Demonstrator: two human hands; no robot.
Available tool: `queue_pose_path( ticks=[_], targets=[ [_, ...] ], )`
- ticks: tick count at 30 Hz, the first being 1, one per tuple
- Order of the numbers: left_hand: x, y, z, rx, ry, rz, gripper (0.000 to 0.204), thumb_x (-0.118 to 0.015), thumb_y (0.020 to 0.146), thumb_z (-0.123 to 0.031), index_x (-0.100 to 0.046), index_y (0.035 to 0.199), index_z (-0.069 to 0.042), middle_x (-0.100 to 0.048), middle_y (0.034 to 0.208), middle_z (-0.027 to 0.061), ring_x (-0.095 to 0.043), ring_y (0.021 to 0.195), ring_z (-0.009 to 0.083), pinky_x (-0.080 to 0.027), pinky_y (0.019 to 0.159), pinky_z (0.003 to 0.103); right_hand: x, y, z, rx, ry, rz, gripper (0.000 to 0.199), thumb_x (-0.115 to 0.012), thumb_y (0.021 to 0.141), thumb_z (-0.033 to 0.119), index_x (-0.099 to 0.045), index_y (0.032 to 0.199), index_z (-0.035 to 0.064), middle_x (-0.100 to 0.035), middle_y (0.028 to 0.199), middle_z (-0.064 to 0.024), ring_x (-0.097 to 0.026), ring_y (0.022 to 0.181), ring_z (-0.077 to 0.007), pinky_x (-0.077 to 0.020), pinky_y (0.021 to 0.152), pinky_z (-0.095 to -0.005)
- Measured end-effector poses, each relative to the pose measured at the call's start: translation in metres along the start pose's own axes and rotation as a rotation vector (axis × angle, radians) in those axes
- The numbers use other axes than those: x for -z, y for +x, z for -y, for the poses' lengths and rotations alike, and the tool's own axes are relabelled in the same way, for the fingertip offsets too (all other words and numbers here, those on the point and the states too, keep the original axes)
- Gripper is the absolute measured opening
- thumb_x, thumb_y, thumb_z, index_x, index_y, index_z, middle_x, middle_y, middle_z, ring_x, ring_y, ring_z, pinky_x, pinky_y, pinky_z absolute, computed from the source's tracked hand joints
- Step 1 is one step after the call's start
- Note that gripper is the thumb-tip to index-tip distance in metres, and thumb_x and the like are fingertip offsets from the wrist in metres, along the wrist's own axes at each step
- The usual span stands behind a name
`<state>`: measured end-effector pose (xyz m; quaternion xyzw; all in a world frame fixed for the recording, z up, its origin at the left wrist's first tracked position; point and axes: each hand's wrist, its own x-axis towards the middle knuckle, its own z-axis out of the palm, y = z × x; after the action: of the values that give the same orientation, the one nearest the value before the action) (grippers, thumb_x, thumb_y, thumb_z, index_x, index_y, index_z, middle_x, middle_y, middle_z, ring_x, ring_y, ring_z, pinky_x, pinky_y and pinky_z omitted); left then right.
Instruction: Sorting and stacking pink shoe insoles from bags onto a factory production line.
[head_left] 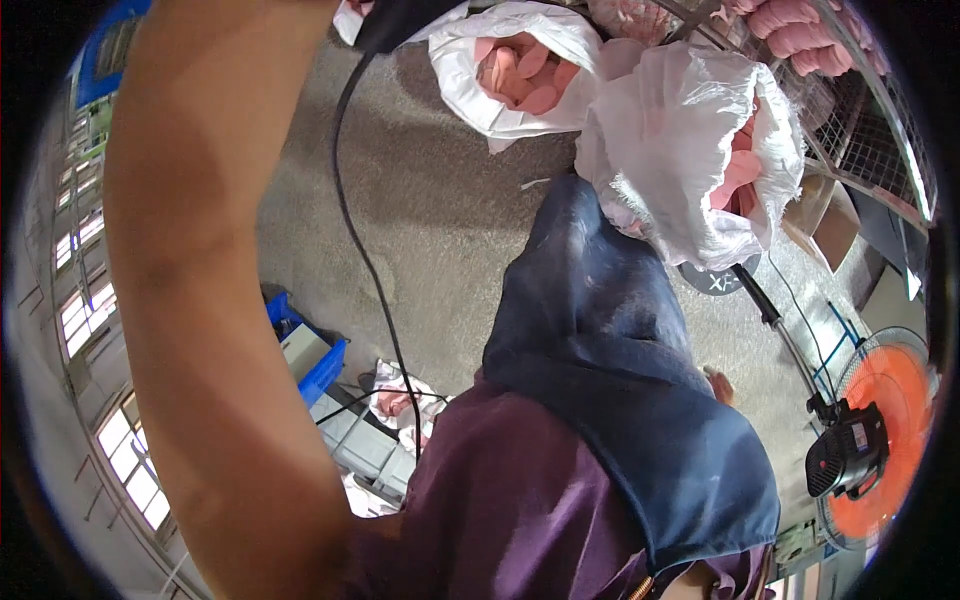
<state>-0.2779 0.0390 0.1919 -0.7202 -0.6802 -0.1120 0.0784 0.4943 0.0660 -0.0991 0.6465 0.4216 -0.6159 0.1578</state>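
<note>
Watch the cord first: the black cord (pixel 347 200) hangs from eleven o'clock down to seven, just beside your raised left forearm (pixel 215 280), and a sweep of that arm could snag it and tug whatever it is tied to. Your left hand lies beyond the top edge, so I cannot tell whether its fingers are open or closed on something; at four o'clock a scrap of skin past your apron (pixel 600 300) may be your right hand (pixel 718 386), too little of it to tell how its fingers stand. The sacks are the nearest goods: the large white sack (pixel 660 120) at two o'clock, close against your covered knee, and the smaller white sack (pixel 500 122) at twelve. The large one's slack, frayed mouth sags toward three o'clock, so a nudge from your knee could tip it and spill its pink pieces (pixel 740 178) onto the floor (pixel 430 210). The smaller one gapes wide, so a kick could scatter its load too. The fan's base (pixel 712 278) sits right by the large sack; if that slumps, it could rock the orange fan (pixel 900 400) out at four o'clock. Loose cloth near the fan could be drawn against its guard, and a step onto the thin wire beside its pole could trip you.
</note>
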Motion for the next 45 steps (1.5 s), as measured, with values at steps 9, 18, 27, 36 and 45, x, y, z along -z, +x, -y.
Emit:
queue_pose_path(
  ticks=[9, 18, 27, 36, 45],
  targets=[
    [-0.238, -0.017, -0.138, 0.181, -0.944, 0.553, 0.021, -0.060, 0.094, -0.013, -0.069, 0.112, -0.006, -0.067, 0.111, 0.0153, -0.065, 0.106, 0.0319, -0.051, 0.092, 0.040, -0.095, 0.099, 0.155, 0.476, 0.312, -0.206, 0.020, -0.061, 0.098, 0.017, -0.063, 0.106, -0.0018, -0.071, 0.102, -0.0092, -0.068, 0.088, -0.0144, -0.0528, 0.078, -0.0272],
    [-0.419, 0.087, -0.269, -0.166, -0.646, 0.508, 0.029, -0.057, 0.092, -0.017, -0.068, 0.116, -0.004, -0.065, 0.122, 0.0135, -0.063, 0.114, 0.0304, -0.051, 0.094, 0.039, -0.108, 0.295, 0.276, 0.304, 0.170, -0.542, 0.067, -0.074, 0.083, 0.028, -0.050, 0.128, -0.0146, -0.065, 0.119, -0.0269, -0.066, 0.106, -0.0315, -0.0519, 0.091, -0.0349],
    [-0.419, 0.080, -0.174, -0.035, 0.264, 1.439, 0.032, -0.057, 0.087, -0.031, -0.077, 0.100, -0.010, -0.075, 0.105, 0.0118, -0.073, 0.097, 0.0261, -0.055, 0.080, 0.039, -0.135, 0.328, 0.248, 0.216, 0.796, 0.037, 0.054, -0.072, 0.087, 0.022, -0.054, 0.131, -0.0048, -0.065, 0.118, -0.0113, -0.062, 0.105, -0.0202, -0.0525, 0.087, -0.0332],
    [-0.500, 0.099, -0.198, 0.276, -0.215, 0.628, 0.043, -0.059, 0.092, -0.028, -0.055, 0.123, 0.001, -0.067, 0.116, 0.0240, -0.064, 0.105, 0.0438, -0.052, 0.091, 0.050, -0.151, 0.322, 0.257, 0.300, 0.982, 0.102, 0.040, -0.068, 0.091, 0.015, -0.056, 0.125, -0.0025, -0.068, 0.107, -0.0098, -0.066, 0.093, -0.0177, -0.0550, 0.081, -0.0327],
    [-0.573, 0.143, -0.195, 0.580, -0.276, 1.020, 0.067, -0.060, 0.091, -0.051, -0.058, 0.126, 0.006, -0.064, 0.119, 0.0324, -0.062, 0.113, 0.0474, -0.049, 0.097, 0.051, -0.142, 0.349, 0.219, 0.181, 0.948, 0.134, 0.052, -0.073, 0.089, 0.031, -0.059, 0.125, -0.0028, -0.063, 0.124, -0.0135, -0.061, 0.109, -0.0228, -0.0485, 0.094, -0.0350]
  ],
)
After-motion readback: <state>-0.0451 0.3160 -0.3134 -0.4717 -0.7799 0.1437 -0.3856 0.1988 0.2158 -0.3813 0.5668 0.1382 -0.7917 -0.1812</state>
